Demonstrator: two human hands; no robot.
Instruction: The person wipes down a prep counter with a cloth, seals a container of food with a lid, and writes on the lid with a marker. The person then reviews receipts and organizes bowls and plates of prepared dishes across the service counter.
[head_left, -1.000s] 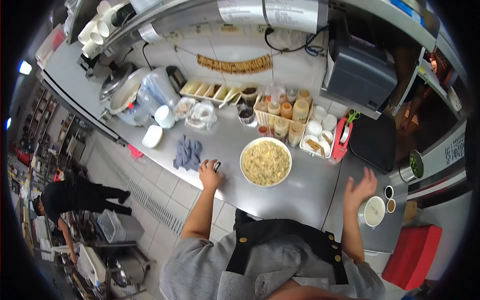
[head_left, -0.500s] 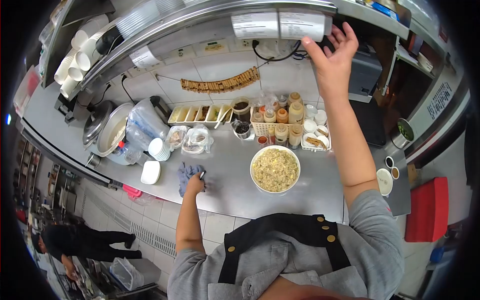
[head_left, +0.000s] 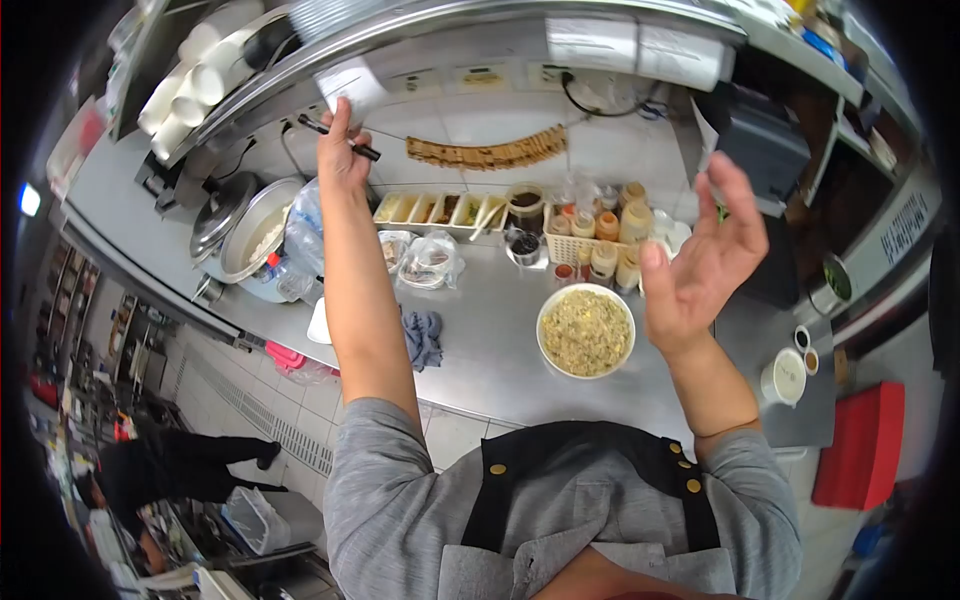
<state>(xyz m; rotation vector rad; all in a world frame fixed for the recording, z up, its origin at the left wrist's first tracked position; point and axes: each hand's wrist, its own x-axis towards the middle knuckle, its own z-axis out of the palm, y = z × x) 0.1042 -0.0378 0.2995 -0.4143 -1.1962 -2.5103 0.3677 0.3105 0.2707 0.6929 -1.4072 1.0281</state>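
My left hand (head_left: 343,165) is raised toward the overhead shelf, closed around a black marker pen (head_left: 366,152). One of its fingers overlaps the lower edge of a white paper slip (head_left: 352,84); whether it touches the paper I cannot tell. My right hand (head_left: 700,260) hovers over the right part of the counter, slightly blurred, fingers apart and holding nothing. Beside it stands a white bowl of fried rice (head_left: 586,330). On the steel counter (head_left: 480,340), a blue-grey cloth (head_left: 422,336) lies crumpled near my left forearm.
Sauce bottles in a basket (head_left: 570,248) and a tray of toppings (head_left: 430,210) line the back. More paper slips (head_left: 640,52) hang from the shelf. A lidded cup (head_left: 784,376) stands at right. Another person (head_left: 190,465) is at lower left.
My left hand has risen from the cloth to the paper slip, carrying the marker pen. My right hand has dropped away from the hanging slips toward the counter. The view has shifted.
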